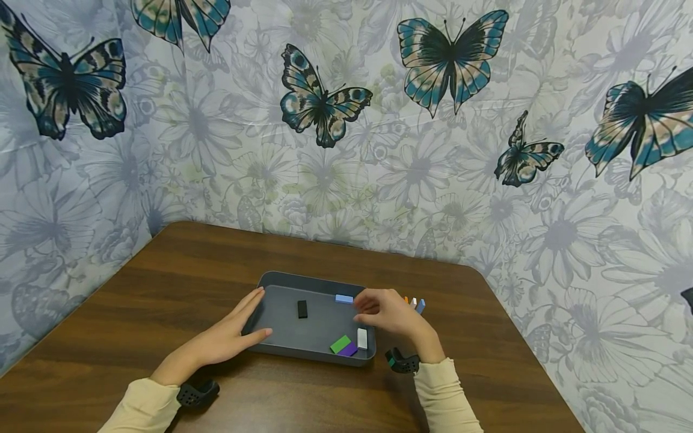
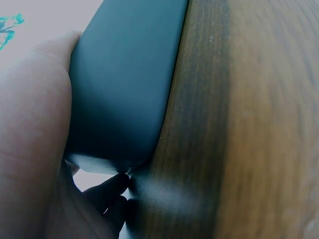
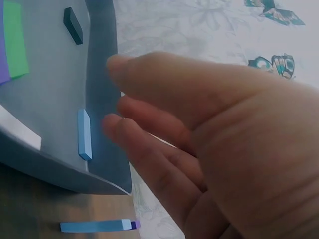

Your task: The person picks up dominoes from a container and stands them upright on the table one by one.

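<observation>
A shallow dark grey tray (image 1: 281, 340) lies on the table with several small rectangular blocks inside. My left hand (image 1: 238, 331) rests against its left end, fingers straight along the side and thumb at the near corner. Over the right rim hovers my right hand (image 1: 387, 310), fingers loosely bent; the right wrist view shows nothing between thumb and fingertips. Nearest to those fingers is a light blue block (image 3: 84, 134) on the tray floor. A black block (image 1: 302, 309) sits farther left, and a white block (image 1: 362, 338) by the right wall. Green (image 1: 340, 343) and purple (image 1: 349, 349) blocks touch near the front.
Beyond the right hand, a few more blocks, including a blue block (image 1: 421, 306), are on the table outside the tray, partly hidden by the hand. The brown wooden table (image 1: 292, 397) meets a butterfly-patterned wall (image 1: 335, 186) at the back.
</observation>
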{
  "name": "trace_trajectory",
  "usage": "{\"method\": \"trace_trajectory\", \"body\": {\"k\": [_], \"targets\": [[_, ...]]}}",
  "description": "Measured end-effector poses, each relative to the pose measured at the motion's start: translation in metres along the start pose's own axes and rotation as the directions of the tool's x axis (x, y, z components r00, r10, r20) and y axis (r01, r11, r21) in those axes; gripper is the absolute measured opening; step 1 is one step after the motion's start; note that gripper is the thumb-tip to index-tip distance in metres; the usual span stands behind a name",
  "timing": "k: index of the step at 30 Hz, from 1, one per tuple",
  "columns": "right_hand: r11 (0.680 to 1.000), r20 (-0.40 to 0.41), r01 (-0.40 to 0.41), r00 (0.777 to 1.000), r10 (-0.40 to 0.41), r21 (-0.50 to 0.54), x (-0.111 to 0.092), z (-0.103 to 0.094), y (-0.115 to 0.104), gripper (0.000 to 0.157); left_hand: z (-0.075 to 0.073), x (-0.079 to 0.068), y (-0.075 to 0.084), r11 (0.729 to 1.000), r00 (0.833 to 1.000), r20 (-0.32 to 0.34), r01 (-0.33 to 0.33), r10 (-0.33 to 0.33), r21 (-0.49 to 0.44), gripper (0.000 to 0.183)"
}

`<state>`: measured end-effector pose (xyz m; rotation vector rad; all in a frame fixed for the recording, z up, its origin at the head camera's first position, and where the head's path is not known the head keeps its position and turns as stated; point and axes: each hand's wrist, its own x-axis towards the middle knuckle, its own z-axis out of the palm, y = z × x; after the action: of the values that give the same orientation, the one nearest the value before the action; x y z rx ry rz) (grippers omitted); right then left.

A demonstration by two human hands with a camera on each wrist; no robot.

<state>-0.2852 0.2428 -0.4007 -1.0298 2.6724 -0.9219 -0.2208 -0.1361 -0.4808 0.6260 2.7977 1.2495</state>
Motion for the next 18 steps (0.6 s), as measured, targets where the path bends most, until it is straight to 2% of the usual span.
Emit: {"method": "trace_trajectory", "body": {"k": [18], "targets": [[1.0,0.157,0.003,0.988,-0.003,0.0,0.007,0.019,-0.004,0.027,0.0,-0.001,0.0,1.0,1.0,0.008,0.002,-0.002,-0.008,0.094]]}}
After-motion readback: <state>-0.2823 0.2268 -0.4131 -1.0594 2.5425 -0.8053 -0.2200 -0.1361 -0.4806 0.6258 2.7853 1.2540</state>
